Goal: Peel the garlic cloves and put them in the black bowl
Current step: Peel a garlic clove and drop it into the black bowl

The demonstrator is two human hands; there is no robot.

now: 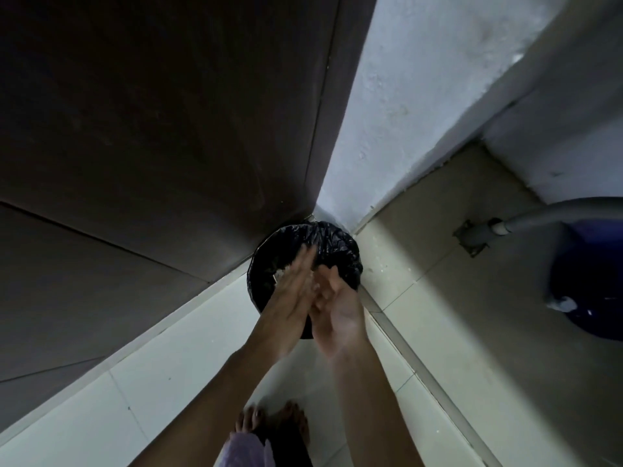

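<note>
Forearms (364, 399): bare, both reach out from the lower edge and meet above the bin.
Left hand (290, 288): grip spread, fingers straight and blurred, palm turned to the other hand; holds nothing.
Right hand (337, 311): grip relaxed, fingers loosely apart, palm against the left palm; holds nothing.
Bin (340, 247): round, lined with a black plastic bag, set in the corner directly below the hands.
Pale scraps (279, 275): inside the bag, under the left fingers; too blurred to identify.
Garlic cloves, black bowl: cannot tell where they are from this view.
Bare feet (296, 423): on the pale tiled floor (168, 382), near the bin.
Blue bucket (590, 281): far right, under a grey pipe (556, 214).
Walls: dark panel (135, 129) left, white wall (387, 112) right.
</note>
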